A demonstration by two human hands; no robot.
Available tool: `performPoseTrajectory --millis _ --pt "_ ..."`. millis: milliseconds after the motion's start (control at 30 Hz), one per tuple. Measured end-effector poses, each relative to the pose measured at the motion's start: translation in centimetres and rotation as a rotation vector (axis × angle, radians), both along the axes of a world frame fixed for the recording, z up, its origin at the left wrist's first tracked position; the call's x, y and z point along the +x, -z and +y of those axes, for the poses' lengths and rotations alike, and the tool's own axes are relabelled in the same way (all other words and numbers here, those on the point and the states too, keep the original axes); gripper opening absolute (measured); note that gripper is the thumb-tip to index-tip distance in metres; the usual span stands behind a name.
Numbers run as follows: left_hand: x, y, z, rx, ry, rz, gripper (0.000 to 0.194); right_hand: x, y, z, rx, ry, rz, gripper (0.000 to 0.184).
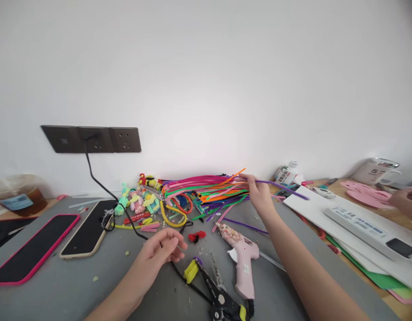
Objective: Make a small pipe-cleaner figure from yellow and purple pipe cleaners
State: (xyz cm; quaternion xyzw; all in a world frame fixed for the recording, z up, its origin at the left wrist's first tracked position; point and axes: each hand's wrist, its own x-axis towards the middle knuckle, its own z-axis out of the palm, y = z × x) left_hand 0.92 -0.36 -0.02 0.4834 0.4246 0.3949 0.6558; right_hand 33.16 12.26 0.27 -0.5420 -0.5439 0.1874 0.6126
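Purple stem (286, 186): in my R hand (256, 189), pinched betw. thumb and fingers, one end sticking out to the R above the counter (125, 285).
L hand (166, 247): half curled, palm partly up, over the black cable (139, 234) (can't tell if I'm pinching anything small).
Pipe cleaners (199, 189): big multicol. bundle by the wall (206, 89), just L of my R hand; pink, orange, green, purple etc.
Glue gun (244, 263): pale pink, on its side betw. my forearms, nozzle away from me, clear stick (273, 261) out the back.
Cutters (221, 298): black w/ yellow bits, blades apart, near my L hand; yellow piece (191, 271) at one tip.
Red piece (196, 236): small, w/ some black, just R of my L hand.
Phones: pink-edged phone (35, 249) and pale-edged phone (87, 229), both far L, screens dark.
Far R: white sheets (309, 205) w/ a white device (373, 232) on top, mug (376, 171) behind, another person's hand (408, 203) by the pink cutouts (366, 194).
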Motion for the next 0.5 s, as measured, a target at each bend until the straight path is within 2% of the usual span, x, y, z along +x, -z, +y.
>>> performPoseTrajectory --millis 167,233,333,500 --pt "0.1 -0.3 -0.2 -0.01 0.002 0.001 0.041 1.1 -0.7 0.1 0.299 0.192 0.389 0.027" --pt "0.1 -0.2 -0.2 -0.005 -0.001 0.001 0.041 1.5 -0.9 0.2 0.348 0.213 0.516 0.023" --pt "0.1 -0.1 -0.1 -0.005 0.003 0.008 0.042 1.6 -1.0 0.3 0.323 0.134 0.574 0.024" --pt "0.2 -0.1 0.0 -0.007 0.006 0.013 0.042 0.9 -0.7 0.2 0.173 -0.081 0.546 0.031"
